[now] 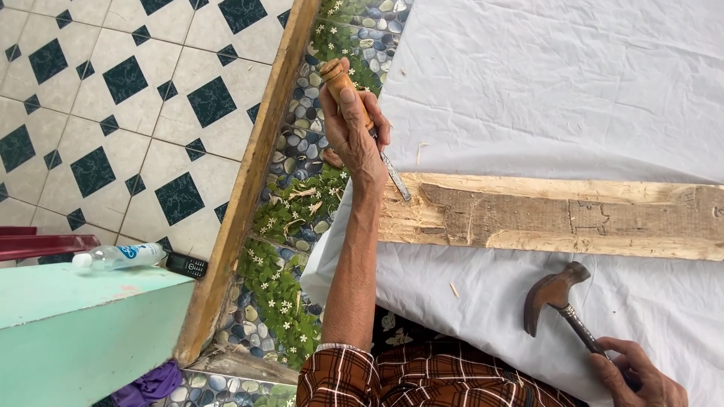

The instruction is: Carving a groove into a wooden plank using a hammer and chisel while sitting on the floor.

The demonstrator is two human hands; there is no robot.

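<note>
My left hand [353, 134] is closed around the wooden handle of a chisel [343, 84]. The chisel's metal blade slants down to the left end of a rough wooden plank [573, 217], where the wood is splintered. The plank lies flat across a white cloth [543, 83] and bears a small drawn outline near its right part. My right hand [637, 373], low at the right, grips a claw hammer [554, 295] by its handle, its head raised above the cloth and apart from the plank.
The white cloth covers a mat with a pebble and flower print [298, 218], edged by a wooden frame [245, 188]. At left, a plastic bottle [117, 256] and a small black phone [186, 264] lie by a green surface [83, 316]. Tiled floor beyond.
</note>
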